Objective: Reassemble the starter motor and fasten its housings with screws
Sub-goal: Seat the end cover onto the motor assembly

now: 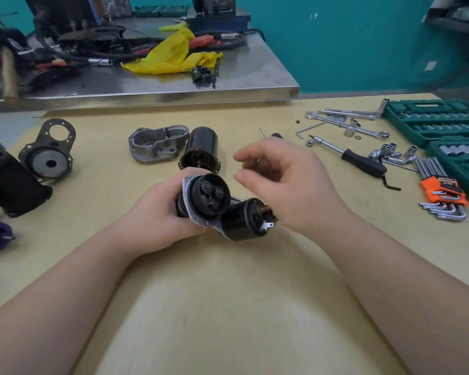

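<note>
My left hand [157, 215] grips the starter's gear section [210, 197], a black cup with small planetary gears facing up and a silver flange around it. The black solenoid [244, 220], with a metal terminal tab, is attached beside it and lies low to the right. Above the solenoid my right hand [284, 185] hovers, its fingers loosely curled and holding nothing. The black motor can [201, 150] lies on the table behind, open end toward me. To its left lies the grey cast nose housing [157, 143].
A black plate with a round grey hub [48, 155] and a dark casing [8, 180] lie at left. Ratchet, wrenches, loose sockets [387, 152], hex keys [441, 196] and green socket cases [433, 120] crowd the right. A steel bench [160, 85] with yellow cloth stands behind.
</note>
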Motion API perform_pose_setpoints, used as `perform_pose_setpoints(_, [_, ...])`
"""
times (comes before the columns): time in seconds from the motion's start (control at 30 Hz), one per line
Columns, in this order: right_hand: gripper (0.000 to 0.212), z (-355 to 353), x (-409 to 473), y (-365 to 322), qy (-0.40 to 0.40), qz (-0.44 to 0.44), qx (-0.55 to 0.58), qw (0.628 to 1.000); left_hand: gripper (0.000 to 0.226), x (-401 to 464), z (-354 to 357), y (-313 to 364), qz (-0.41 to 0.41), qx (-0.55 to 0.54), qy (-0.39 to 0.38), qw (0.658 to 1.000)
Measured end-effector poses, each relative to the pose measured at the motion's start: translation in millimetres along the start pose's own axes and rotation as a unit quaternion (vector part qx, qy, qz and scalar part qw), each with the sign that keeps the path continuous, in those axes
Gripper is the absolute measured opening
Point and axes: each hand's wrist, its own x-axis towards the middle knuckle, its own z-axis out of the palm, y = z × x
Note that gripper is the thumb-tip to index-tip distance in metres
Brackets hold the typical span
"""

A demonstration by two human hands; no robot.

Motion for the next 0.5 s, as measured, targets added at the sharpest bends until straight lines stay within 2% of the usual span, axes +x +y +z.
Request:
perform_pose_setpoints(0.1, [0.018, 9.3, -10.5, -16.1, -0.038, -0.098, -0.041, 0.994, 0.060, 1.2, 0.6, 0.6, -0.001, -0.008, 0.003, 1.000])
perform_pose_setpoints(0.2, [0.014, 17.4, -14.3, -19.1, -0.071, -0.147, -0.102, 0.981, 0.052, 1.0, 1.1, 0.7, -0.008, -0.019, -0.001, 1.000])
perform_pose_setpoints(0.27, [0.014, 19.7, -15.1, -19.3, -0.080, -0.150, -0.123, 0.978, 0.048, 0.5, 0.8, -0.1, -0.010, -0.016, -0.005, 1.000])
perform_pose_setpoints(0.5, [0.017, 14.4, -17.0, -19.5, -0.100, -0.108, -0.071, 0.987, 0.048, 0.4, 1.3, 1.3, -0.019, -0.037, -0.008, 0.999])
